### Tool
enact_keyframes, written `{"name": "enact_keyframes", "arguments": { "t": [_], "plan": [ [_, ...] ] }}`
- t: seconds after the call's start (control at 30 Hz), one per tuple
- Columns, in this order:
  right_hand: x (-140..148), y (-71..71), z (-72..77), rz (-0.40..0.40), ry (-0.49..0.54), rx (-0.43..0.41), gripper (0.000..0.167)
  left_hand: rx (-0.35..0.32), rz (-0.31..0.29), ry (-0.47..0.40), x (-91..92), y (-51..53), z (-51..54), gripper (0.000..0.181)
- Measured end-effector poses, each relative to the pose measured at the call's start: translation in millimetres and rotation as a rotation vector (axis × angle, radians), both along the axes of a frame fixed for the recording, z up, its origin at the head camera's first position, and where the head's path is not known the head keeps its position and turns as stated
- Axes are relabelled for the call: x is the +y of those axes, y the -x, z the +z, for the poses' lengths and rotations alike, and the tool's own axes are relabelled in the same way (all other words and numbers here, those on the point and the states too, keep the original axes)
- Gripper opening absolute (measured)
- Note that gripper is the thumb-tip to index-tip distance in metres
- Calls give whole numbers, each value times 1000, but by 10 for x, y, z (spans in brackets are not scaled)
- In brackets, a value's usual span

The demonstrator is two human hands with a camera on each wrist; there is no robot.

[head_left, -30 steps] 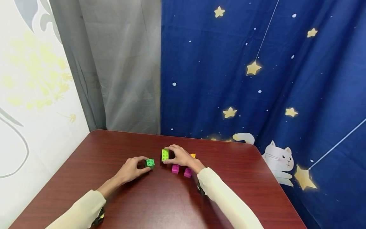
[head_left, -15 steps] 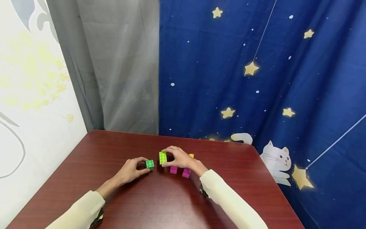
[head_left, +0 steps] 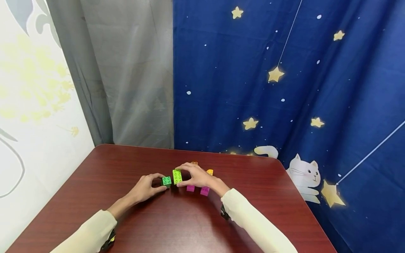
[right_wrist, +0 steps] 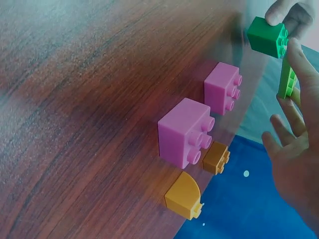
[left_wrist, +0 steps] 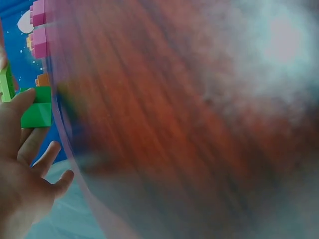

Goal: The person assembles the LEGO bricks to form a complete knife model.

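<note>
While the right hand is gripping: its thumb and a finger are pinching the lime brick across the near and far ends, studs showing upward.
Left hand: thumb and a finger are pinching the green brick; other fingers are sitting free of it.
Lime and green: the two are sitting just beside each other (contact, and any lift off the table, not verifiable).
Handling: both are looking light, stiff and hard to damage; smooth walls are possibly offering some slip.
Best hold: opposed side walls, in judgement, leaving studs and underside free.
Sleeved arms: pale sleeves are slanting inward from the near side, fingertips facing across the gap.
Loose bricks: two pink bricks, an orange brick and a yellow curved brick are lying around the right hand.
Table: dark reddish wood-grain is supporting these.
</note>
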State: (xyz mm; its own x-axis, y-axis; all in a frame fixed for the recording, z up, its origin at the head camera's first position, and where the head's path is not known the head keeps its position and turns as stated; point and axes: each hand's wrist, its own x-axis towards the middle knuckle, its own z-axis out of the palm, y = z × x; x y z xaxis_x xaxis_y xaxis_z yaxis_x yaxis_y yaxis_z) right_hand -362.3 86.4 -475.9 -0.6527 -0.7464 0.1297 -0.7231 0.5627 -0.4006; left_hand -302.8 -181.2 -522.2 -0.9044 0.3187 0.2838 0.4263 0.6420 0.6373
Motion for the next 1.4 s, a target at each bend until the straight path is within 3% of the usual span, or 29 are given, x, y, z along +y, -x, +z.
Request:
{"name": "enact_keyframes", "arguments": {
  "t": [0.67,0.87,1.17,1.4],
  "plan": [
    [-81,-56,-86,69,142,23,66,120,-18,-25,77,4,68,42],
    [-82,-57,-97,52,168,7,67,152,1,-25,83,12,88,40],
    [-98,-64,-147,30,184,-20,67,147,-37,-23,86,15,120,42],
    [-115,-82,-185,0,187,-16,69,180,1,-61,92,6,101,38]
  ]
}}
